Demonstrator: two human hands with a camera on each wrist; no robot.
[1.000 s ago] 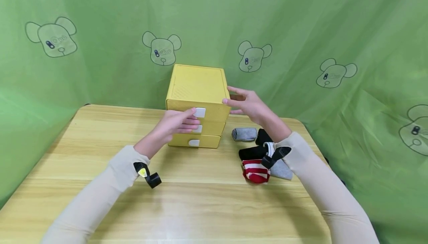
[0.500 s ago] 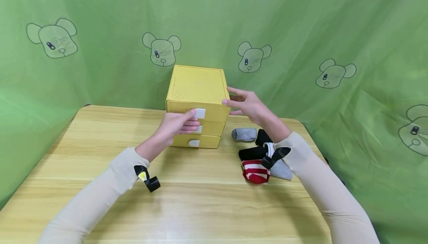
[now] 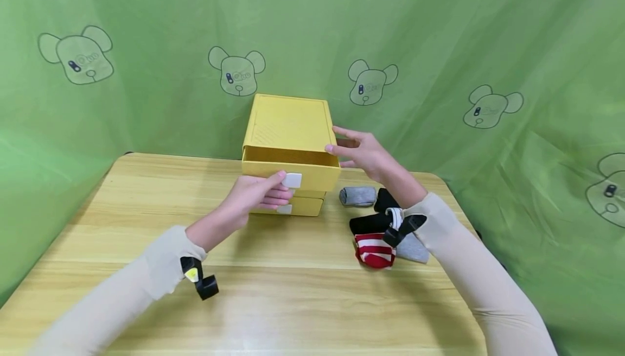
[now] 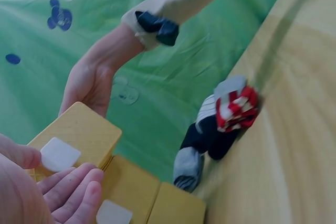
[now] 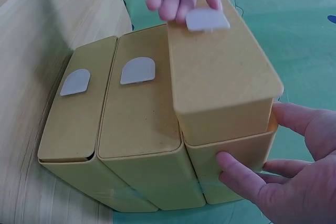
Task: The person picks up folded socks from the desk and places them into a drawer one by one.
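A yellow three-drawer box (image 3: 293, 120) stands at the back middle of the table in the head view. Its top drawer (image 3: 314, 176) is pulled partway out, and a dark gap shows behind its front. My left hand (image 3: 251, 192) pinches the white pull tab (image 5: 207, 19) of that drawer between thumb and fingers. Fairly straight and spread, the fingers of my right hand (image 3: 366, 154) rest against the box's right side near the top front corner. The middle drawer (image 5: 139, 103) and bottom drawer (image 5: 76, 108) are closed, each with a white tab.
Right of the box lie rolled and folded socks: a grey roll (image 3: 358, 196), a black one (image 3: 368, 223), a red-and-white striped one (image 3: 375, 250) and a flat grey one (image 3: 413, 248). A green curtain (image 3: 303, 30) hangs behind the wooden table (image 3: 303, 302).
The top drawer was closed and now sticks out toward me. My left hand has moved back and slightly down with its tab. My right hand has stayed at the box's side.
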